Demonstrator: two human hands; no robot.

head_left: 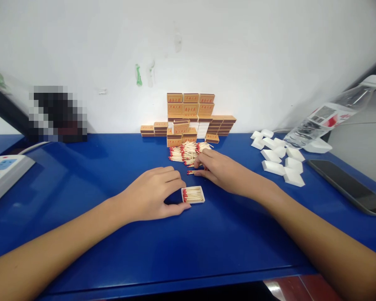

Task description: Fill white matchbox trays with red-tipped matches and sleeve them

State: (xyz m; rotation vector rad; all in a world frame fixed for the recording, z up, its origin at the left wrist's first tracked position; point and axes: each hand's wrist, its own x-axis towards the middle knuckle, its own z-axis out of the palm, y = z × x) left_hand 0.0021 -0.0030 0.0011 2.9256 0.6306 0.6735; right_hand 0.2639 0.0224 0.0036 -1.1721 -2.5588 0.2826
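A small white matchbox tray [203, 200] lies on the blue table, part-filled with red-headed matches [193, 194]. My left hand [158, 190] grips its left end, thumb at the near corner and fingers at the far one. Just beyond the tray, my right hand [217, 167] is closed in a pinch on a few matches, whose red heads stick out to the left of the fingertips. Those fingers are at the near edge of a heap of loose matches [188, 152] and hide part of it.
Orange matchboxes [190, 109] are stacked against the white wall behind the heap. Several white trays [274, 167] lie scattered on the right. Nearby are a tilted plastic bottle [329, 113] and a dark phone [352, 186]. A white power strip [11, 173] sits at far left.
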